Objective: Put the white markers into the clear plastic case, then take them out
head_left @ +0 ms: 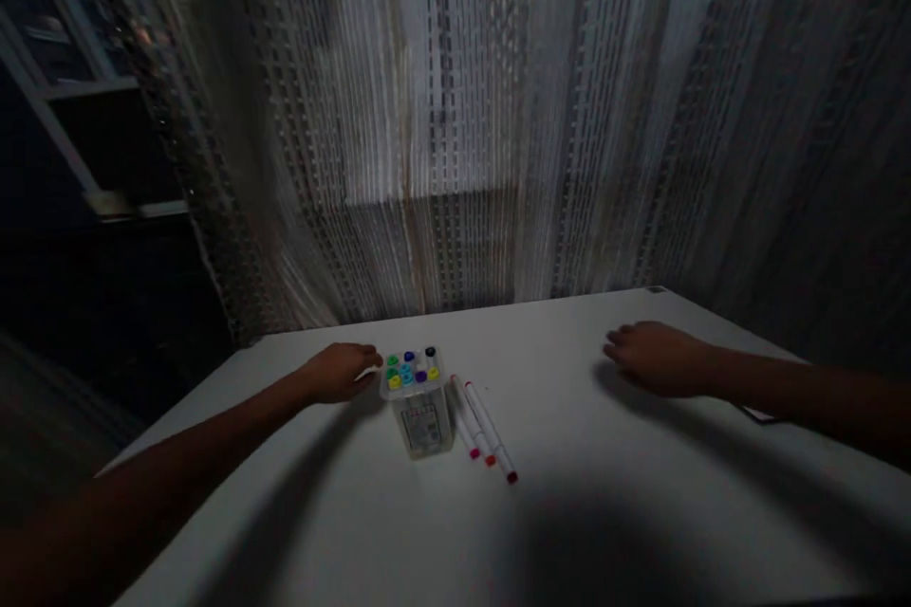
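closest to the camera, a broad soft shadow lies over the near part of the white desk (612,531), while the person's bare left forearm (163,446) comes in from the lower left and the right forearm (804,398) from the right. left of the desk's middle, three loose markers (484,427) lie flat side by side, slightly fanned, with white barrels and red or orange ends pointing toward the near edge. just beside them, to the left, stands an upright clear plastic tub (421,427) with a printed label on its side, packed with markers standing cap-up (409,368) in green, blue, teal, purple, yellow, white and black. the left hand (340,372) sits at the tub's upper left, and its fingertips (376,356) reach the rim, either touching it or just beside it, i cannot tell which; its grip is released, with nothing held. the right hand (659,358) rests palm down toward the far edge, right of the middle and well apart from the markers, its grip released and its fingers loosely curled around nothing. under the right forearm, a pale flat item (758,415) shows, too dim to tell. past the desk's far edge hangs a pale string curtain (455,114), with dark shelving (85,90) to the left.
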The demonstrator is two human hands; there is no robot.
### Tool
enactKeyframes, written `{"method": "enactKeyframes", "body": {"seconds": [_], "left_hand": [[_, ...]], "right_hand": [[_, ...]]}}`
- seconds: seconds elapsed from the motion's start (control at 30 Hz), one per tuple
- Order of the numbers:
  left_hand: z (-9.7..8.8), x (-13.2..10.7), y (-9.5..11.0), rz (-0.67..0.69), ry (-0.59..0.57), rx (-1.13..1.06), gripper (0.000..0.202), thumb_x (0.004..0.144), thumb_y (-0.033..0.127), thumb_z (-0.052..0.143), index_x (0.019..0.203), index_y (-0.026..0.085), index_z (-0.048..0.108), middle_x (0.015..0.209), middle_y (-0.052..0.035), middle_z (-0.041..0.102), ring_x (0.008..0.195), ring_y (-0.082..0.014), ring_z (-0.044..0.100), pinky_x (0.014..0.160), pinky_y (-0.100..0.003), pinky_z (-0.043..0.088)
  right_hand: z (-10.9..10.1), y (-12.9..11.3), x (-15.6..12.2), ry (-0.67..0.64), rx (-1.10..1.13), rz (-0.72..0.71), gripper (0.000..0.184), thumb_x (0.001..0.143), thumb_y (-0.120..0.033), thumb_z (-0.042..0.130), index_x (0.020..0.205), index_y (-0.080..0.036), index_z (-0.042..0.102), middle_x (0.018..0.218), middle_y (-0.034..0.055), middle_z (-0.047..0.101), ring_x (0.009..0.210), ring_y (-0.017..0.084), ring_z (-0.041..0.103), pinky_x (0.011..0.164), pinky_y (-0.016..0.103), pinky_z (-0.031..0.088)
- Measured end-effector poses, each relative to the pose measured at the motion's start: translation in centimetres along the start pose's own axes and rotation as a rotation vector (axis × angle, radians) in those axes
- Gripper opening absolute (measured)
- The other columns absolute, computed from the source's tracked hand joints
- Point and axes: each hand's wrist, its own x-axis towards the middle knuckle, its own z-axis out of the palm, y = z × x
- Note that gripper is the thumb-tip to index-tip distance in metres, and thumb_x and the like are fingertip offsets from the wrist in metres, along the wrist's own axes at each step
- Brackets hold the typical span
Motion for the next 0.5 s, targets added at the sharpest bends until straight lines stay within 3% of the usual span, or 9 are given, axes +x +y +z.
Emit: {"method": "enactKeyframes", "body": {"seconds": [0.03,0.07,0.17,0.27,0.33,0.5], "left_hand": [[0.8,-0.1,-0.2,-0.064,0.143,-0.147,0.02,0.045,0.022,0.077,0.061,0.02,0.065,0.066,-0.0043,0.062,0.069,-0.0231,0.058,0.068,-0.03,0.044],[1.8,-0.3,-0.4,-0.095,0.367,-0.339,0.025,0.046,0.025,0.076,0.067,0.019,0.065,0.069,-0.0045,0.063,0.07,-0.0232,0.058,0.067,-0.03,0.044],[5.6,-2.1,-1.4,-0.111,0.535,-0.483,0.036,0.063,0.047,0.062,0.084,0.017,0.06,0.079,-0.0057,0.062,0.072,-0.0224,0.06,0.065,-0.032,0.046],[8.4,-4.5,-2.3,-0.125,0.593,-0.594,0.042,0.066,0.052,0.058,0.086,0.016,0.059,0.083,-0.0078,0.063,0.073,-0.0222,0.061,0.065,-0.033,0.047],[9.6,-5.5,-2.9,-0.145,0.605,-0.789,0.046,0.066,0.056,0.06,0.085,0.014,0.061,0.081,-0.0077,0.064,0.073,-0.0215,0.061,0.067,-0.032,0.047],[12.1,-5.3,-3.2,-0.109,0.482,-0.988,0.053,0.063,0.061,0.062,0.085,0.013,0.064,0.082,-0.009,0.067,0.085,-0.0256,0.061,0.077,-0.034,0.045]], "right_hand": [[1.8,-2.3,-0.3,-0.135,-0.106,-0.156,0.005,0.068,-0.016,0.06,0.066,-0.013,0.064,0.074,0.0076,0.065,0.072,0.016,0.059,0.078,0.031,0.04],[3.8,-4.4,-0.9,-0.155,-0.179,-0.244,0.013,0.068,-0.017,0.061,0.079,-0.013,0.064,0.084,0.0097,0.065,0.079,0.019,0.059,0.079,0.033,0.04],[10.0,-9.5,-3.4,-0.113,-0.182,-0.302,0.029,0.076,-0.028,0.053,0.101,-0.015,0.059,0.098,0.0112,0.063,0.089,0.021,0.058,0.078,0.033,0.041],[14.9,-11.8,-5.8,-0.094,-0.049,-0.282,0.044,0.075,-0.04,0.052,0.111,-0.014,0.054,0.105,0.0126,0.06,0.096,0.024,0.055,0.08,0.034,0.042],[17.0,-12.1,-6.5,-0.034,0.006,-0.277,0.056,0.073,-0.041,0.053,0.121,-0.011,0.047,0.112,0.0147,0.057,0.104,0.025,0.05,0.087,0.035,0.039],[19.3,-11.4,-6.2,0.087,0.057,-0.216,0.047,0.075,-0.029,0.048,0.118,-0.012,0.049,0.118,0.0146,0.053,0.11,0.024,0.047,0.094,0.036,0.036]]}}
